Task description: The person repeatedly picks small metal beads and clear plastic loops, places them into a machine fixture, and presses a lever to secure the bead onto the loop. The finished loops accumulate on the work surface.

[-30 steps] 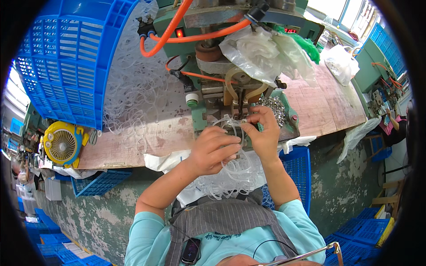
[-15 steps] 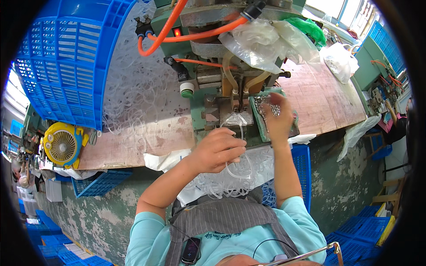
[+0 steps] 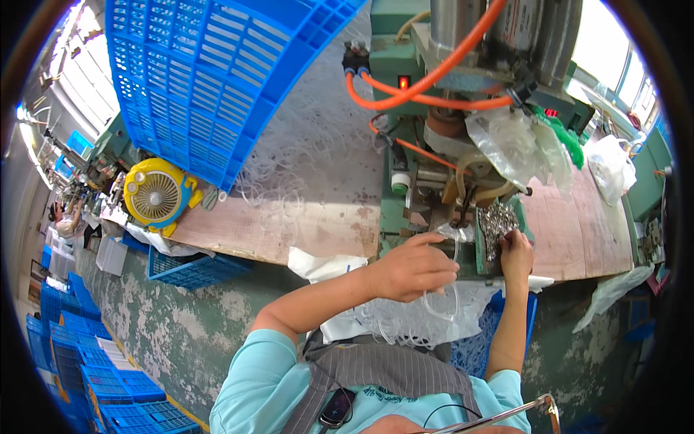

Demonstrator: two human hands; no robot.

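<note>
The green press machine (image 3: 434,181) stands on the wooden table (image 3: 303,224); the left hand (image 3: 412,267), fingers pinched on a clear plastic ring (image 3: 442,300), should hold it steady at the press front. Right hand (image 3: 516,249), fingers curled into the tray of small metal parts (image 3: 497,224), has dropped there from the ring it worked a second ago.

Clear plastic bags (image 3: 515,141) hang on the machine; a white bag (image 3: 609,165) sits right.
</note>
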